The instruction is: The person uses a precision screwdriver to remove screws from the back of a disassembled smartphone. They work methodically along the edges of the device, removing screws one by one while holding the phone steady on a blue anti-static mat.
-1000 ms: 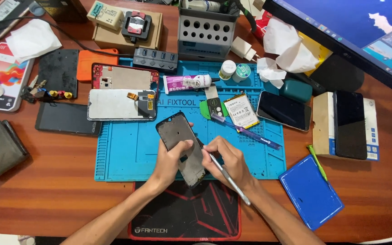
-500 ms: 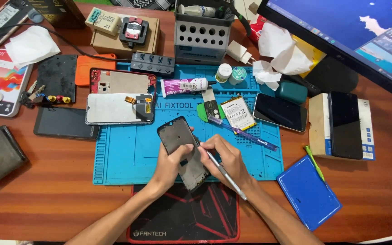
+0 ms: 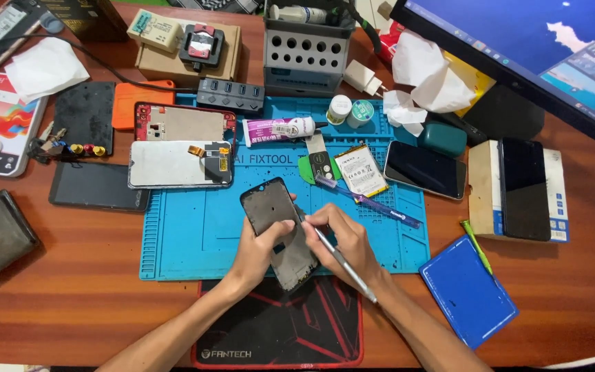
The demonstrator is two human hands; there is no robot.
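L hand (image 3: pixel 259 248) grips the dark phone frame (image 3: pixel 278 233) from its left side, fingers wrapped over the edge, holding it tilted above the blue work mat (image 3: pixel 194 234), near the mat's front edge and toward the front-middle of the tabletop (image 3: pixel 70 296). R hand (image 3: pixel 342 241) pinches a thin metal tool (image 3: pixel 342 262) like a pen, tip at the frame's right edge; the handle trails back over the wrist.

Risks, as I judge them:
- Tip could skid off the frame edge into the L fingers – they sit just beside the point being worked.
- Too much prying force may bend or crack the frame, since it's held in air w/ no support under it.
- A slip toward the back of the mat could knock the battery (image 3: pixel 359 170) or the purple plastic pry stick (image 3: pixel 370 201), both near the frame's top end.
- Any loose small bits would be hard to spot on the black-and-red pad (image 3: pixel 277 331) below.

Room: the mat's left half is bare, so there's space to lay the frame flat. Back edge of the mat is crowded – a screen panel (image 3: pixel 177 164), glue tube (image 3: pixel 277 129), small jars (image 3: pixel 350 110). To the right, a dark phone (image 3: pixel 425 169) lies at the mat's edge and a blue cloth (image 3: pixel 466 289) sits close by the R forearm – tight for wide elbow moves.
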